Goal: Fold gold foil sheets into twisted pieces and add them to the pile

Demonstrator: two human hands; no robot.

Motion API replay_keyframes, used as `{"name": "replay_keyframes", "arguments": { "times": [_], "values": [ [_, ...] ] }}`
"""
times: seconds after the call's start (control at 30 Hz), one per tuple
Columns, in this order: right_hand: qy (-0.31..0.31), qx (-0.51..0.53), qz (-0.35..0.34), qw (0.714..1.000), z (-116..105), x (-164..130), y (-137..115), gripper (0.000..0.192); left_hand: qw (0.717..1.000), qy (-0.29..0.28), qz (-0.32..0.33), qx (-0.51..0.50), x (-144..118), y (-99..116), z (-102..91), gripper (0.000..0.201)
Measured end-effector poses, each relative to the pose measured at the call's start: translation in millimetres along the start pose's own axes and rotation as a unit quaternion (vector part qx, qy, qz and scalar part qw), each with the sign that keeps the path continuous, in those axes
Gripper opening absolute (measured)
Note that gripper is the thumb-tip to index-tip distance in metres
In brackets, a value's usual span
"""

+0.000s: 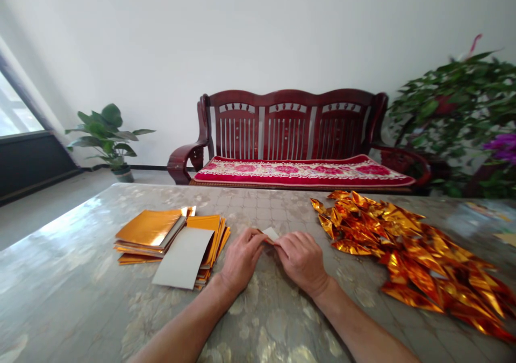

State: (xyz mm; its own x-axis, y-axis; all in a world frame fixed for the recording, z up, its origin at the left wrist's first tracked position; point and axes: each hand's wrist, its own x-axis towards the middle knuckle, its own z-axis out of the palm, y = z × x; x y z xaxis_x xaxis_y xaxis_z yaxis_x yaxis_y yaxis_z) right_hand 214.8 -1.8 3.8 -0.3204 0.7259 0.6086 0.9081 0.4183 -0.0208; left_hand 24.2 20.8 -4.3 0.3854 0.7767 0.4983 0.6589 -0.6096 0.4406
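Observation:
Both hands meet near the middle of the table, fingers pinched on one small sheet of foil paper [271, 234]. Its pale backing shows between them, and the rest is hidden by the fingers. My left hand [244, 255] is closed on the sheet's left side. My right hand [302, 258] grips its right side, knuckles up. Left of my hands are two stacks of gold foil paper [151, 227], with a loose sheet lying grey side up [185, 258] on the nearer one. A heap of folded gold foil pieces [411, 250] spreads out on the right.
A patterned cover lies over the table [100, 309]. Behind its far edge stands a dark red wooden bench [286, 126] with a red floral cushion [302, 171]. Potted plants stand at left [110, 137] and right [455, 105]. A clear plastic bag [475, 218] lies at the right edge.

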Motion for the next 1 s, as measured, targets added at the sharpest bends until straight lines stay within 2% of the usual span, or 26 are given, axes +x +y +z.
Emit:
{"name": "replay_keyframes", "arguments": {
  "times": [0.1, 0.23, 0.33, 0.5, 0.6, 0.77, 1.0],
  "values": [
    [-0.004, 0.036, 0.004, 0.999, -1, -1, -8, 0.026, 0.999, -0.015, -0.018, -0.046, 1, -2, 2.0, 0.02],
    [0.027, 0.152, 0.081, 0.985, 1, 0, -4, 0.022, 0.99, 0.038, -0.053, -0.123, 2, -13, 6.1, 0.02],
    [0.015, 0.2, 0.119, 0.972, 3, 1, 6, 0.021, 0.971, 0.065, -0.092, -0.211, 3, -24, 13.2, 0.025],
    [-0.019, 0.207, 0.048, 0.977, 5, 3, 13, 0.016, 0.913, 0.058, -0.136, -0.379, 6, -31, 22.6, 0.014],
    [-0.014, 0.189, 0.02, 0.982, 5, 3, 11, 0.017, 0.888, 0.035, -0.149, -0.434, 8, -30, 21.9, 0.009],
    [-0.005, 0.173, 0.033, 0.984, 8, 1, 11, 0.017, 0.874, 0.0, -0.165, -0.458, 9, -28, 20.9, 0.01],
    [-0.004, 0.162, 0.041, 0.986, 9, -1, 11, 0.015, 0.861, -0.003, -0.188, -0.472, 8, -32, 23.5, 0.012]
  ]
}}
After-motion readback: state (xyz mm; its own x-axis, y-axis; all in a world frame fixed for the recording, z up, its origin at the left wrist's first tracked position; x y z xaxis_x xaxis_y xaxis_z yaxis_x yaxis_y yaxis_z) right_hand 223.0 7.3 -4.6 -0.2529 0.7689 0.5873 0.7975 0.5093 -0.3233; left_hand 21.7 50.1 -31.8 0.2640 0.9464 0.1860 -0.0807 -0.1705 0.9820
